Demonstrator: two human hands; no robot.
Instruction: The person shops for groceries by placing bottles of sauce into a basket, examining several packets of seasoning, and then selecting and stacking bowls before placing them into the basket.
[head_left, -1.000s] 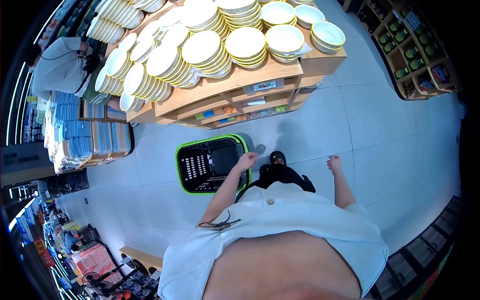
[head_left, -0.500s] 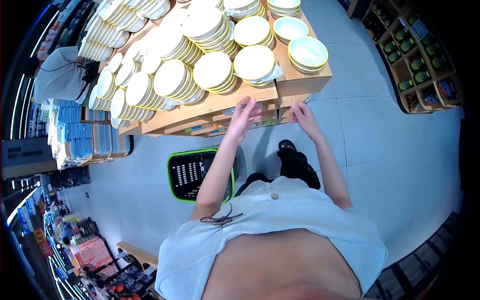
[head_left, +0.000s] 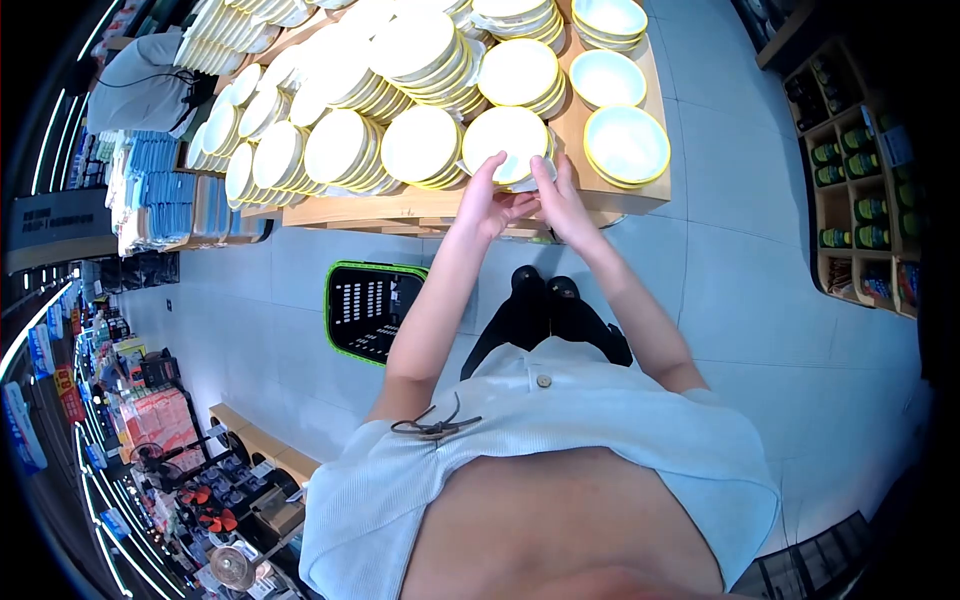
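A stack of white plates with yellow rims [head_left: 506, 138] stands at the front edge of the wooden display table. My left hand [head_left: 492, 207] is at its near edge, thumb over the rim and fingers curled low in front. From the right side, my right hand [head_left: 562, 205] holds the same rim, its thumb pointing up over the plate and its fingers along the side. The two hands nearly meet. How many plates they grip is hidden. Just right of them is a stack of pale bowls with yellow rims [head_left: 626, 146].
More plate stacks [head_left: 421, 146] cover the wooden table [head_left: 400, 216]. A black shopping basket with a green rim [head_left: 375, 310] stands on the floor at left. A person in a light top [head_left: 140, 85] bends at far left. Shelves with jars [head_left: 862, 190] stand at right.
Both hands have moved forward and closer together, from in front of the table onto the front plate stack. My body has stepped nearer the table, and the feet are now together.
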